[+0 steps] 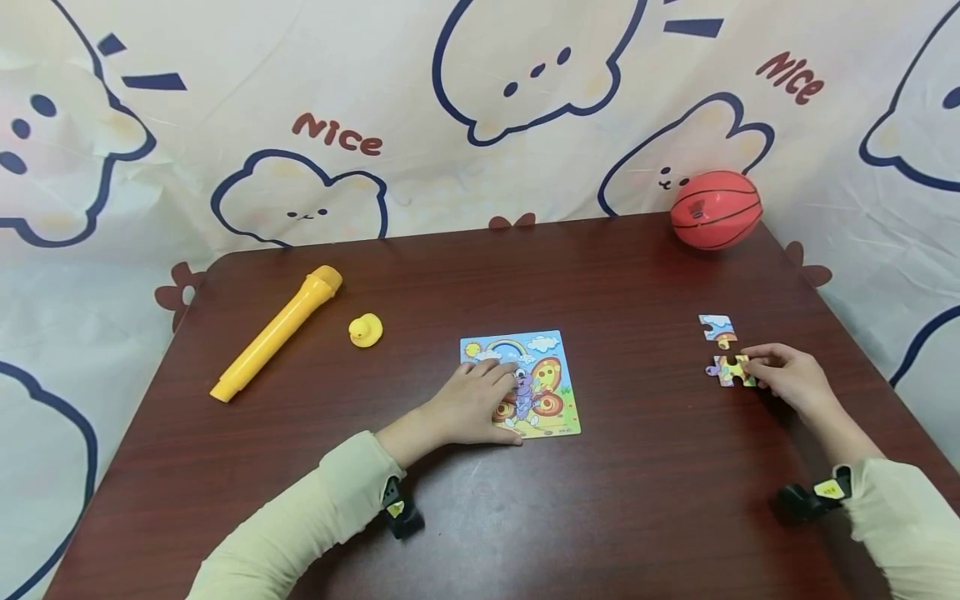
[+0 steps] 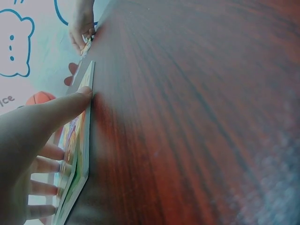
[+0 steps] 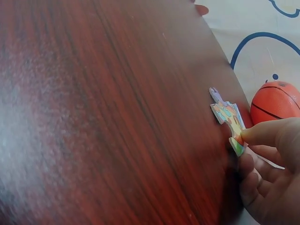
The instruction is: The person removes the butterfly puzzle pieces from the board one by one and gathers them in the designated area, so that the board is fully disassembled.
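A square jigsaw puzzle (image 1: 551,417) with a butterfly, rainbow and sun lies flat on the table. My left hand (image 1: 472,404) rests on its left part, fingers spread over the picture and thumb along the near edge, covering part of it. Toward the table's right side, my right hand (image 1: 798,383) pinches a puzzle piece (image 1: 726,372) between thumb and fingers. The right wrist view shows the thumb on top of that piece (image 3: 227,113). Just beyond it lies a second puzzle piece (image 1: 717,325) with blue sky on it.
A yellow toy microphone (image 1: 277,333) and a small yellow rubber duck (image 1: 366,331) are on the left of the dark wooden table (image 1: 600,517). A red toy basketball (image 1: 716,210) sits at the far right corner, against the printed backdrop (image 1: 450,192).
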`<action>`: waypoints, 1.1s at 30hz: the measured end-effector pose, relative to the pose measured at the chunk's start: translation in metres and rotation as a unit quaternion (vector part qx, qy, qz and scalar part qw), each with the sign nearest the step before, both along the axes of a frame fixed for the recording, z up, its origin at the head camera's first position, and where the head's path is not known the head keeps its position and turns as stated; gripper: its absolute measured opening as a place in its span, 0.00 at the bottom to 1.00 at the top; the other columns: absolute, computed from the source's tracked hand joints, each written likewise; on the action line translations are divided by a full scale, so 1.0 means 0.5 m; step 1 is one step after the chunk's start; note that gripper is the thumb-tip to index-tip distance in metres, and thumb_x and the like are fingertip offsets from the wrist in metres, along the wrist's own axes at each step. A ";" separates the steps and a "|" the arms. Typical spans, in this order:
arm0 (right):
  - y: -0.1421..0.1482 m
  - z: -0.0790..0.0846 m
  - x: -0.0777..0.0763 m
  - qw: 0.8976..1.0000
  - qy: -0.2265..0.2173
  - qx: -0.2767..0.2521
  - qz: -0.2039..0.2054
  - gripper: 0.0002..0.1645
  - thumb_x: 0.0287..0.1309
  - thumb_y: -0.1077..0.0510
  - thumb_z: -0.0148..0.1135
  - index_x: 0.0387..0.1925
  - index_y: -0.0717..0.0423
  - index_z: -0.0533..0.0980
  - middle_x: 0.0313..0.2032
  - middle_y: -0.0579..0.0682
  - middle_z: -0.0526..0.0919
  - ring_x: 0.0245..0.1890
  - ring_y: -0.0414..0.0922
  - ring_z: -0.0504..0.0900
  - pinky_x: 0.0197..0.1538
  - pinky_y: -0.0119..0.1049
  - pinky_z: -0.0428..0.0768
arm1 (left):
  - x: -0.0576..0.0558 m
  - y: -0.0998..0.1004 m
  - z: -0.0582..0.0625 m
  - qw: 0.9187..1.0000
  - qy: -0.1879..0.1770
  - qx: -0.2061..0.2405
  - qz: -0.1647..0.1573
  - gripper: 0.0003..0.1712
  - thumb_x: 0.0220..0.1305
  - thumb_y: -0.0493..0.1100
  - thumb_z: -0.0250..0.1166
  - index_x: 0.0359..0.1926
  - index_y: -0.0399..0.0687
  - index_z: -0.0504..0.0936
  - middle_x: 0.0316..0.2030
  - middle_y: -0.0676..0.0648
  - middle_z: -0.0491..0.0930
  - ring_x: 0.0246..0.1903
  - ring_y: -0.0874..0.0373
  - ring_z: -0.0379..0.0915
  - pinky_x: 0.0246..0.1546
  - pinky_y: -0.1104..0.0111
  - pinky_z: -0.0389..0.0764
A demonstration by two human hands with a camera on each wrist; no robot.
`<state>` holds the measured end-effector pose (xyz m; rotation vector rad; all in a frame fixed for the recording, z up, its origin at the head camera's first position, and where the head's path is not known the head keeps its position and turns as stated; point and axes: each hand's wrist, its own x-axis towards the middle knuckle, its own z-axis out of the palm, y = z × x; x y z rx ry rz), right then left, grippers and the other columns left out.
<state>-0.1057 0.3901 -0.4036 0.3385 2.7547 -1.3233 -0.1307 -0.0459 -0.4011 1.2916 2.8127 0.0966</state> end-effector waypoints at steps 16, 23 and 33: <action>-0.073 0.023 -0.004 0.999 0.041 0.022 0.017 0.22 0.59 0.52 0.53 0.45 0.68 0.70 0.21 0.40 0.74 0.18 0.36 0.71 0.22 0.31 0.71 | 0.002 -0.001 -0.001 1.000 0.018 0.020 -0.004 0.40 0.40 0.74 0.59 0.46 0.51 0.72 0.49 0.50 0.68 0.50 0.55 0.62 0.43 0.60 0.67; -0.170 0.039 -0.012 0.992 0.043 -0.011 0.116 0.17 0.58 0.55 0.55 0.45 0.64 0.73 0.19 0.50 0.75 0.19 0.39 0.73 0.23 0.32 0.72 | 0.003 -0.004 -0.001 1.000 0.013 0.023 -0.007 0.39 0.42 0.72 0.60 0.48 0.51 0.73 0.48 0.51 0.68 0.49 0.57 0.63 0.44 0.62 0.67; -0.288 0.059 -0.008 0.975 0.017 -0.050 0.214 0.15 0.57 0.56 0.56 0.43 0.61 0.75 0.24 0.56 0.77 0.22 0.47 0.74 0.25 0.34 0.73 | 0.005 -0.006 0.004 1.000 0.005 0.026 -0.009 0.40 0.44 0.71 0.60 0.51 0.49 0.72 0.48 0.50 0.69 0.49 0.56 0.63 0.47 0.61 0.67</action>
